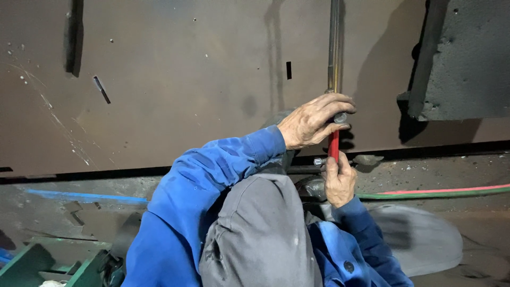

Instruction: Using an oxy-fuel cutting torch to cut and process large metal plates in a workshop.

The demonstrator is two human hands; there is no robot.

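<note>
Both hands [326, 151] grip red-handled torch [333, 144] against brown steel plate [186, 79].

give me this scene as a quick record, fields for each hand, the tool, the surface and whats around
left hand: left hand wrapped round the top of the tool, by the valve knob
right hand: right hand gripping the red handle lower down
tool: cutting torch, its long metal tube running up over the plate
surface: rusty steel plate with small cut slots
nearby: red and green hoses on the floor; green metal frame lower left
clothing: blue sleeves, grey knee
</note>
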